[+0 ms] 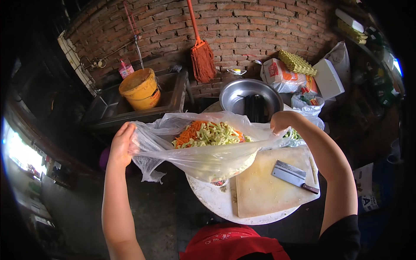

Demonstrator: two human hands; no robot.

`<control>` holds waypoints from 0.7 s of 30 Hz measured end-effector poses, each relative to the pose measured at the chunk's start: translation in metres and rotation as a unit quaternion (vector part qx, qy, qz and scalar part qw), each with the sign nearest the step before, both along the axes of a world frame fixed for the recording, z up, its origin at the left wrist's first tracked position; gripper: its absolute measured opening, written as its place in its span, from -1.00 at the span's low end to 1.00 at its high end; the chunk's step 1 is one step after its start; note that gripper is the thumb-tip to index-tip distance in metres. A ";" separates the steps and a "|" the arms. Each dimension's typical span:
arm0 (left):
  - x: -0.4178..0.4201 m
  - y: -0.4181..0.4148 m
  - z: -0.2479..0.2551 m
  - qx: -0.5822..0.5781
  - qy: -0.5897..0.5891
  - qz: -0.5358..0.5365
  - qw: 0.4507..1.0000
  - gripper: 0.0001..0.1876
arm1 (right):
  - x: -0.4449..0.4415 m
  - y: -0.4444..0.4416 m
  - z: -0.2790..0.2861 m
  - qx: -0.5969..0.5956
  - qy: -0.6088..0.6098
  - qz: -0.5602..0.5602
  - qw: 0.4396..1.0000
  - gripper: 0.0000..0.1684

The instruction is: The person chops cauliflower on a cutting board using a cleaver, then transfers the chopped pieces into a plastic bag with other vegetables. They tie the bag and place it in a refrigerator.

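Between my hands a clear plastic bag (208, 162) is stretched wide over the left part of a round white table (211, 201). Inside it lie cut cauliflower florets (217, 134) and shredded carrot (191, 131). My left hand (123, 143) grips the bag's left edge, out past the table. At the opposite edge my right hand (280, 122) pinches the plastic, its fingertips partly hidden. Below my right forearm a cleaver (289, 173) with a dark handle rests on a pale cutting board (269, 191).
A steel basin (234, 94) holding a black object stands at the table's back. Left of it, a yellow bucket (139, 92) sits in a metal sink (175, 97). An orange mop (203, 60) hangs on the brick wall. Packages and an egg tray (295, 63) are piled at the right.
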State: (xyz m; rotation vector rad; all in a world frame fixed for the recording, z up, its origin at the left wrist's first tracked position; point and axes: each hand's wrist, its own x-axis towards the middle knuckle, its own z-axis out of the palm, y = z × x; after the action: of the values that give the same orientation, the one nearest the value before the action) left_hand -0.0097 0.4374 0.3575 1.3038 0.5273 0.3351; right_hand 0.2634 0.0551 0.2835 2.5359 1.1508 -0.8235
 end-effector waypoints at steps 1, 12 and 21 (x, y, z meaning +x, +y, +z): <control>-0.005 0.000 0.004 0.038 0.017 -0.044 0.998 -0.90 | -0.002 0.001 0.001 0.013 -0.003 -0.011 1.000 -0.58; -0.047 -0.016 -0.016 0.598 0.299 -0.304 0.679 -0.46 | -0.011 0.023 0.127 0.680 0.303 -0.319 0.586 -0.86; -0.025 0.072 -0.033 0.275 0.085 -0.184 0.940 -0.86 | -0.033 0.145 0.212 0.747 0.178 -0.272 0.579 -0.78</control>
State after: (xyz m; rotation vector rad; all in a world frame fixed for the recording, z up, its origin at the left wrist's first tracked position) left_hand -0.0349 0.5096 0.3242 1.9527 0.3278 0.0523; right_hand 0.2308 0.2006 0.4955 4.4917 1.5476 -0.3877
